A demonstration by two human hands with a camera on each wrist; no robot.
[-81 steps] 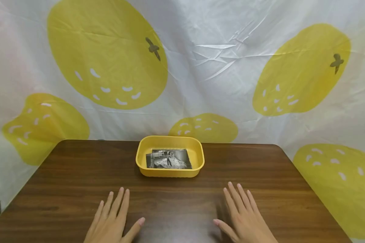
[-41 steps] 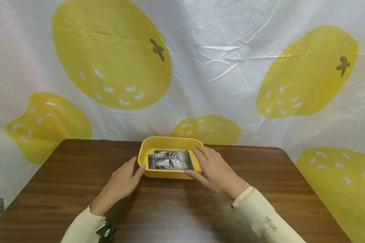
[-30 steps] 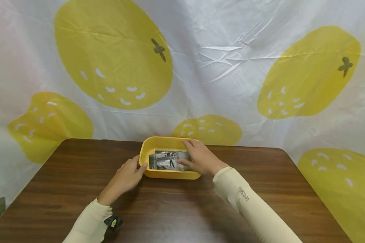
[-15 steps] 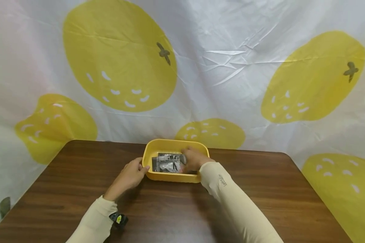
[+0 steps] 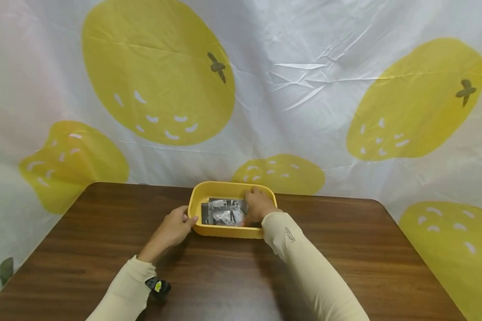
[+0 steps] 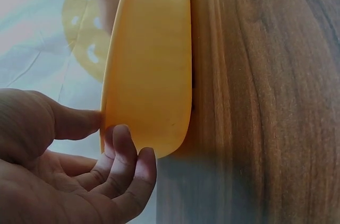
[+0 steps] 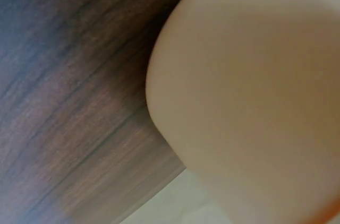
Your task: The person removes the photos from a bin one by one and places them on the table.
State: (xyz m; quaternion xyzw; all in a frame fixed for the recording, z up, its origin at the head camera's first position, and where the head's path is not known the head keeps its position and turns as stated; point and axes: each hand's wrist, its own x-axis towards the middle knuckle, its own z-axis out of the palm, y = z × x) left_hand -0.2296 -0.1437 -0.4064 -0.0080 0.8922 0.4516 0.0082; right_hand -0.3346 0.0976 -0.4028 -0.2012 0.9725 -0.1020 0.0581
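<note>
I see the tray (image 5: 197, 206) near the table's (image 5: 345, 249) far edge, midway between its far corners, photographs (image 5: 224, 212) lying in it, my left hand (image 5: 172, 228) at its left wall and my right hand (image 5: 259, 208) inside on the photographs' right part.

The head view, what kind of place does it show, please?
Probably a staged recording corner, not a lived-in room. A crumpled white sheet printed with big yellow fruits hangs as a backdrop close behind a brown wooden table, which carries only a yellow tray with black-and-white photographs.
</note>
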